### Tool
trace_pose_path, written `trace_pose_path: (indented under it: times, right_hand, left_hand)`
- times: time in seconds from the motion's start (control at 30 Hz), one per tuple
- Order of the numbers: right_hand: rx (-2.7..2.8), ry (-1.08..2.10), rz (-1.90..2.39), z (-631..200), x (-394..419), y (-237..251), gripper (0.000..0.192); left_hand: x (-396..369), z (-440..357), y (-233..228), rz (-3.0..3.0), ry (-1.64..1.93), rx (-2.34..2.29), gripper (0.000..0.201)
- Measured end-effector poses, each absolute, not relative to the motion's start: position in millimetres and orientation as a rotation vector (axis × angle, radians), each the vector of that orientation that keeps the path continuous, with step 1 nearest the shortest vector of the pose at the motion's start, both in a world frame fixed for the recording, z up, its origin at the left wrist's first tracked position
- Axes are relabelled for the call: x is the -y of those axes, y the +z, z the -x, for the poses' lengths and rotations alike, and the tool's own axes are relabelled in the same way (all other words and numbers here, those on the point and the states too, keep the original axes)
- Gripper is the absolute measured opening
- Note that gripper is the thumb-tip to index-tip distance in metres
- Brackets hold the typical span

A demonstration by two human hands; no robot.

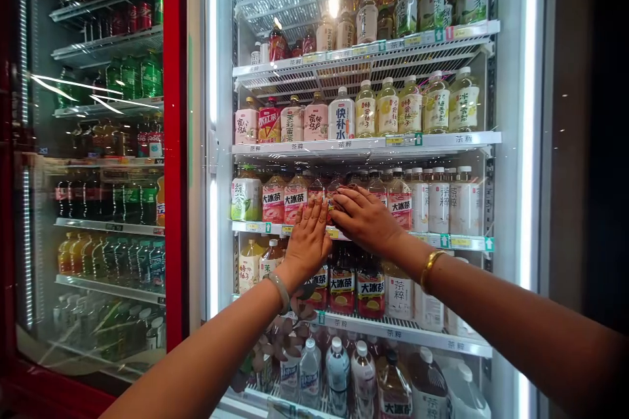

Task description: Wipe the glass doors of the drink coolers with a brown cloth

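I stand before an open drinks cooler with several white wire shelves of bottles. My left hand [308,236] lies flat, fingers together, against pink-labelled tea bottles [284,199] on the third shelf [462,242]. My right hand [364,217] rests palm-down on the neighbouring bottles of the same row, its fingertips touching the left hand. Whether either hand grips a bottle is hidden. A pale bangle sits on my left wrist, a gold one on my right.
Yellow drink bottles [413,105] fill the shelf above and dark tea bottles [356,288] the shelf below. A red-framed cooler [174,144] with a closed glass door stands to the left. Large bottles [339,373] crowd the bottom shelf.
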State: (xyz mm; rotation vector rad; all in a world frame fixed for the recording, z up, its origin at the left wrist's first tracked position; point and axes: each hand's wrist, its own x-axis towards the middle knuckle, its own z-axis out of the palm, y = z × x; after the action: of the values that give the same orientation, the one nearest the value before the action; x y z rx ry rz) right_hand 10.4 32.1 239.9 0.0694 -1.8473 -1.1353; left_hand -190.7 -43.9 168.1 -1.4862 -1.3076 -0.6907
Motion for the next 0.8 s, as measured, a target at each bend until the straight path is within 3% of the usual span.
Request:
trace_pose_path:
  times: [0.33, 0.57, 0.8]
  right_hand:
    - [1.858, -1.215, -0.252, -40, -50, 209, 0.018]
    - [1.742, -0.987, 0.045, -31, -40, 227, 0.021]
    - [1.814, -1.158, -0.163, -57, -49, 208, 0.017]
  left_hand:
    - [48, 172, 161, 1.513, -0.681, 1.284, 0.088]
    - [38, 159, 174, 1.543, -0.683, 1.281, 0.091]
    - [33, 157, 167, 1.529, -0.677, 1.287, 0.09]
